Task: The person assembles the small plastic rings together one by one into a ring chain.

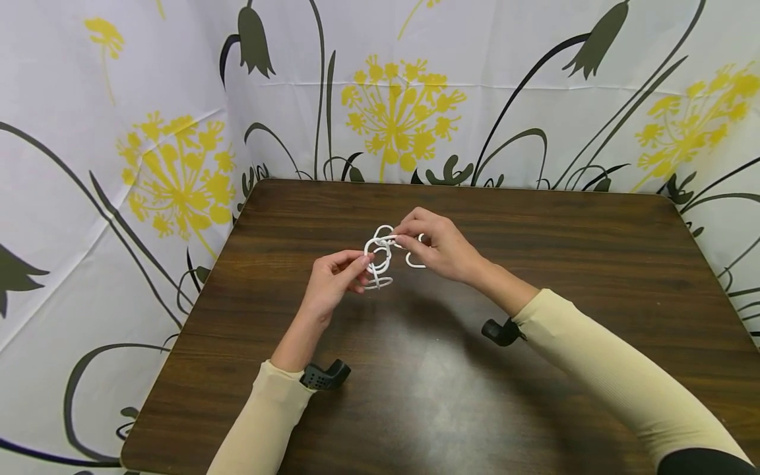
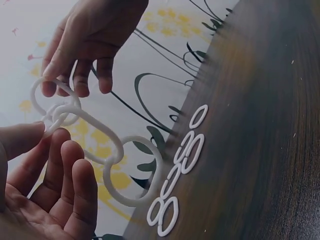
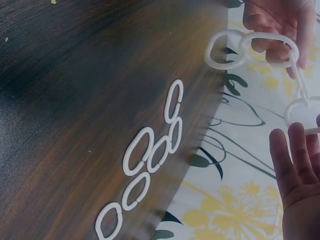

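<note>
While the dark-brown wood-grain table (image 1: 594, 264) spreads below, the left hand (image 1: 332, 280) and right hand (image 1: 442, 244) pinch a white, looped plastic chain (image 2: 102, 126) at separate points — raised, presumably so it hangs free — left of flat-lying white oval links (image 3: 130, 151).

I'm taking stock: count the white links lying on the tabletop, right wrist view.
6: top link, second link below it, third link lower still, fourth link left of that, fifth link below, bottom link. None seems hidden.

1 dk brown wood-grain table (image 1: 594, 264) w/ pale glare (image 1: 442, 409); white cloth (image 1: 493, 39) behind, yellow (image 1: 394, 128) & gry-grn flowers (image 1: 254, 41).
</note>
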The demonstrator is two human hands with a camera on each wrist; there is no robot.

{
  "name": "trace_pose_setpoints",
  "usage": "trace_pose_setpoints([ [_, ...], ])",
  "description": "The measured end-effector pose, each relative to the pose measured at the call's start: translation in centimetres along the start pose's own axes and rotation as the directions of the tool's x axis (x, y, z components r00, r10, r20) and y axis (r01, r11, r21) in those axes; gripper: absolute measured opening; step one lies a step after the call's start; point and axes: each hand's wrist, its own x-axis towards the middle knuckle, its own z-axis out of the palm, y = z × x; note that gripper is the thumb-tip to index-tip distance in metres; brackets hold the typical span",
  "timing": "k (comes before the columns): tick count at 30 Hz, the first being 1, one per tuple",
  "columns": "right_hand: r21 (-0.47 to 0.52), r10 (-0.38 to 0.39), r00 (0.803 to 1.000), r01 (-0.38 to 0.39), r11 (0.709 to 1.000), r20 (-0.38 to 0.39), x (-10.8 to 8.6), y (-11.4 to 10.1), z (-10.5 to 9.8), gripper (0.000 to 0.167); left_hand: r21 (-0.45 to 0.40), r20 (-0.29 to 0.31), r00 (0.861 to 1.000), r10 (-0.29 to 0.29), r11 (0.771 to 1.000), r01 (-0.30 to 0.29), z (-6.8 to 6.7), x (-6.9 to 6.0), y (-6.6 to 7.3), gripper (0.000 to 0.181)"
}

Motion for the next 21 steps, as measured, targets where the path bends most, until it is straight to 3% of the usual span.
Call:
trace_pose_setpoints([
  [5, 0.035, 0.046, 0.999, -0.045, 0.998, -0.025, 0.2, 0.0, 0.2, 0.009, 0.044, 0.016, 1.0, -0.007, 0.999, 0.006, -0.2, 0.0, -0.2, 0.029],
  [9, 0.171, 0.173, 0.985, -0.169, 0.971, -0.01, 0.3, -0.3, 0.6, 0.011, 0.105, 0.017, 1.0, -0.023, 0.994, 0.021, -0.3, 0.1, -0.3, 0.027],
  [11, 0.261, 0.252, 0.968, -0.244, 0.934, 0.005, 0.4, -0.5, 0.9, 0.012, 0.127, 0.009, 1.0, -0.029, 0.992, 0.027, -0.3, 0.1, -0.4, 0.026],
  [15, 0.412, 0.387, 0.921, -0.368, 0.834, 0.041, 0.6, -0.7, 1.6, 0.014, 0.144, -0.019, 1.0, -0.01, 0.989, 0.013, -0.3, 0.1, -0.3, 0.026],
  [21, 0.524, 0.526, 0.847, -0.484, 0.701, 0.078, 0.8, -0.7, 2.5, 0.017, 0.124, -0.05, 0.994, 0.093, 0.989, -0.086, -0.2, -0.2, 0.2, 0.03],
])
